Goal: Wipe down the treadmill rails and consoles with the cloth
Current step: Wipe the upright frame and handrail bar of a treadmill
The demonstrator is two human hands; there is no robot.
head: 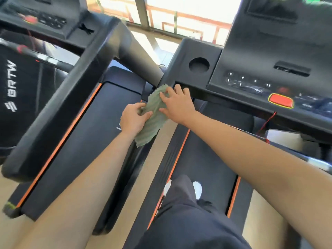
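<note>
Green cloth (154, 121): ribbed, held in the air in the gap between two treadmills, near the middle of the view.
Left hand (133, 118): at 9 o'clock of the cloth. The fingers are curled, and thumb and fingertips pinch the cloth's left edge at mid-length.
Right hand (177, 105): at 2 o'clock of the cloth. The fingers are fanned, with the forefinger laid on the upper part and the thumb at the right edge. It appears to nip that edge, though blur leaves this uncertain.
Cloth relative to grip: slanted between the two hands. The upper corner rises toward 12 o'clock past the right forefinger. The free tail hangs toward 6 o'clock below the left hand.
Right console (251, 56): at 2 o'clock of the cloth, its lower left corner just beside the cloth's top corner.
Cup well (199, 64): at 1 o'clock, on the console's left wing.
Red stop button (280, 101): at 3 o'clock, well apart from the cloth.
Left rail (59, 112): broad and black, at 9 o'clock, apart from the cloth.
Step in hand: judged to be gathering the cloth before the next surface.
Method: fold the cloth into a flat pad with the tail tucked in. Start at the console corner, then circle the cup well. Pass lightly over the keys and do not press the stop button. Finish the rail in long single strokes.
</note>
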